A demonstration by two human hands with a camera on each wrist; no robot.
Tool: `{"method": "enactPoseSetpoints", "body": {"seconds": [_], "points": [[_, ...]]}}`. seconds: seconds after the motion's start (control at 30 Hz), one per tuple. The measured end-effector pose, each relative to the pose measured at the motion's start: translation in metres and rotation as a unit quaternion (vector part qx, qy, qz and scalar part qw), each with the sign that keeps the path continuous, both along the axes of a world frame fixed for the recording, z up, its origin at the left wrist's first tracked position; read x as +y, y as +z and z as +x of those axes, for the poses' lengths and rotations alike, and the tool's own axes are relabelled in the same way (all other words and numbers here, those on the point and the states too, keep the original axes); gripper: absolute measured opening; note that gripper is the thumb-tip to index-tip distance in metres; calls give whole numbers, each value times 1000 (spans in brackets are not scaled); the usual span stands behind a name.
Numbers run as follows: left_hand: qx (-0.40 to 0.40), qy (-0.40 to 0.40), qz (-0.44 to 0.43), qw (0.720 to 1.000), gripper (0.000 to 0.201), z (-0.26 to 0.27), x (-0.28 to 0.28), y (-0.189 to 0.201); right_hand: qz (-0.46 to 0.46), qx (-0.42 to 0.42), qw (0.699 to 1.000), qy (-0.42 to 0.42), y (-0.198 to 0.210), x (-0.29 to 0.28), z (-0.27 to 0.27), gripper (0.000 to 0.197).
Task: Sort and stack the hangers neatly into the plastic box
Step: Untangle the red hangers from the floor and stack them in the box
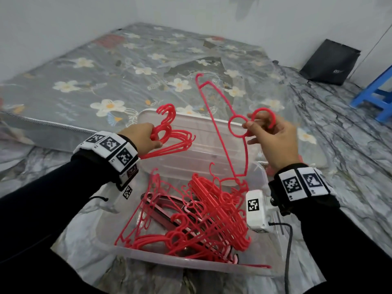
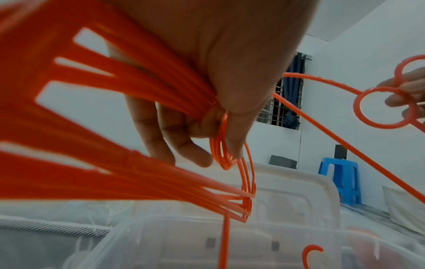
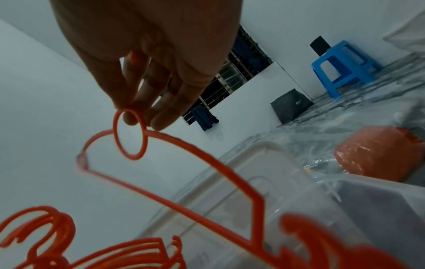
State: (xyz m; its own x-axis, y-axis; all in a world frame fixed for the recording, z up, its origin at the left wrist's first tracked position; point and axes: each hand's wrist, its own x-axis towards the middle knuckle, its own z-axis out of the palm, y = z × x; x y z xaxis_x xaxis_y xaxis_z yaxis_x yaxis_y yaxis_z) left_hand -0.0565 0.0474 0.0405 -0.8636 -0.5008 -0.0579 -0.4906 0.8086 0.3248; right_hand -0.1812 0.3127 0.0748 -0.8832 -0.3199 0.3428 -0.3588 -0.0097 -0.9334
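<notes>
My left hand (image 1: 146,137) grips a bundle of several red hangers (image 1: 169,139) by their necks, held above the far left of the clear plastic box (image 1: 191,262). In the left wrist view the fingers (image 2: 184,145) curl round that bundle (image 2: 103,91). My right hand (image 1: 269,134) pinches a single red hanger (image 1: 222,128) at its ring and hook, so it hangs on edge over the box. The right wrist view shows the fingertips (image 3: 158,120) at its ring (image 3: 130,134). A tangled heap of red hangers (image 1: 191,219) fills the box.
The box lid (image 1: 191,124) stands against the far side of the box. A flowered mattress (image 1: 106,77) lies behind. A blue stool (image 1: 379,96) and a black bag (image 1: 331,62) stand at the right by the wall. A pink plastic-wrapped bundle (image 3: 377,154) lies right of the box.
</notes>
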Motion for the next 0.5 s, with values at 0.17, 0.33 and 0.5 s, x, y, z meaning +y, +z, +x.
{"method": "enactPoseSetpoints", "body": {"seconds": [0.17, 0.33, 0.5], "points": [[74, 6, 41, 996, 26, -2, 7, 5, 32, 12, 999, -15, 0, 0, -2, 30], [220, 26, 99, 970, 17, -5, 21, 18, 112, -27, 993, 8, -19, -7, -1, 39], [275, 44, 130, 952, 14, -9, 33, 21, 167, -108, 978, 57, -38, -20, 12, 28]]}}
